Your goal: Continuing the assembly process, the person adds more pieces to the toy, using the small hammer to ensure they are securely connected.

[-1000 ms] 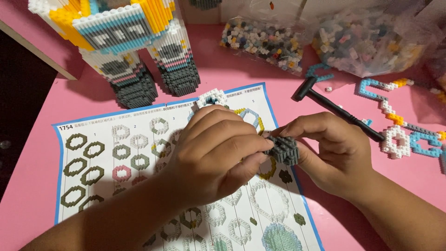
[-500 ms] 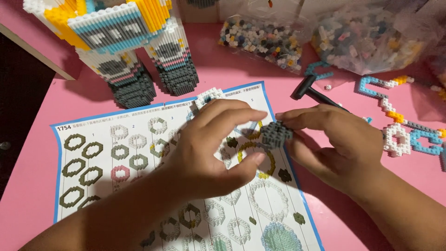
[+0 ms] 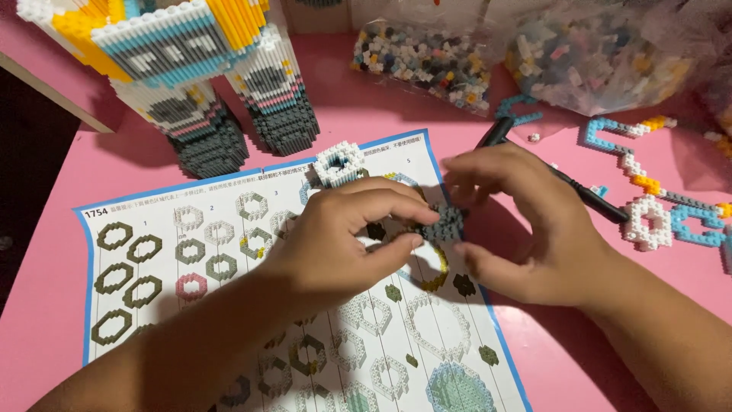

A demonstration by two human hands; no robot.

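Above the middle of the instruction sheet (image 3: 229,259), the left hand (image 3: 335,244) and right hand (image 3: 526,229) both pinched a small grey brick piece (image 3: 446,223), apparently pressing its bricks together, which called for firm, even pressure.

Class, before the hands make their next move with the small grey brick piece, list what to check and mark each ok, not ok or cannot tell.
1. Grey brick piece held by both hands: ok.
2. Left hand pinching it with thumb and fingers: ok.
3. Right hand touching it: ok.
4. Instruction sheet flat under the hands: ok.
5. Black tool within reach: ok.
6. Piece's studs aligned: cannot tell.
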